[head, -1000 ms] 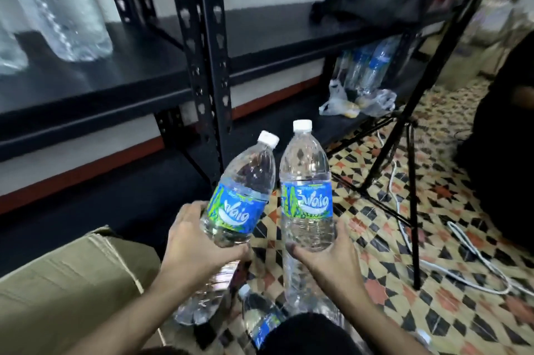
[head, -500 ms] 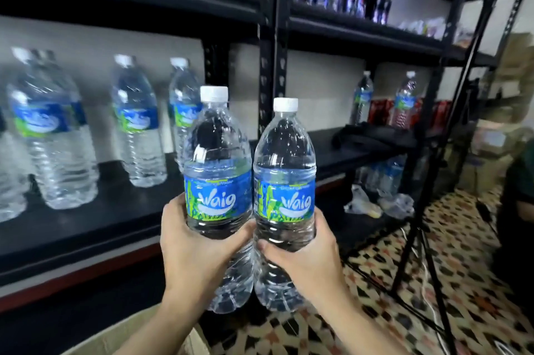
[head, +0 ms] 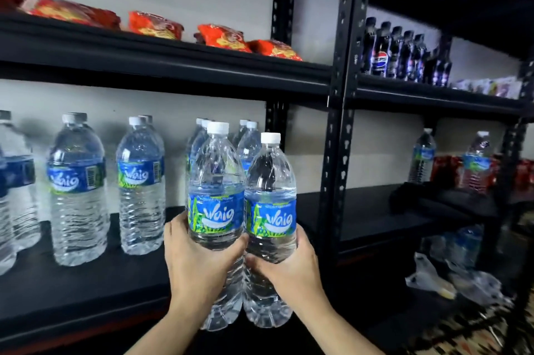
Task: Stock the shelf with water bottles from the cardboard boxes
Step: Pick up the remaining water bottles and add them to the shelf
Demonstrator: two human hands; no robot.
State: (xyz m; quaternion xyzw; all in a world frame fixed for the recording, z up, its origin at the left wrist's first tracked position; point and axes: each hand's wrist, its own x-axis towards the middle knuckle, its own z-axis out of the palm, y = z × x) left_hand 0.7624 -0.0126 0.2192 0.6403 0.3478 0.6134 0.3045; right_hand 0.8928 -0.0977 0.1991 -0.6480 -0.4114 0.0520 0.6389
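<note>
Our left grip (head: 196, 265) clasps the left bottle (head: 215, 178) and our right grip (head: 289, 268) the right bottle (head: 271, 181). Both are upright and touching, held before the shelf (head: 86, 294). We judge this mid-carry. Next, both need standing beside the stocked row (head: 78, 190). Labels read "Waig"; the cola bottles (head: 378, 57) read "Pepsi".

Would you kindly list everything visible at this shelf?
held clear plastic water bottles: two, blue labels, white caps, in front of middle level
shelved water bottles: several, same labels, middle level, left bay; two in right bay
red snack packets: about five, upper level, left bay
dark cola bottles: one row, upper level, right bay
black metal shelf: one, along wall
clear plastic bags: few, lower right
left hand, right hand: each grips one held bottle
</note>
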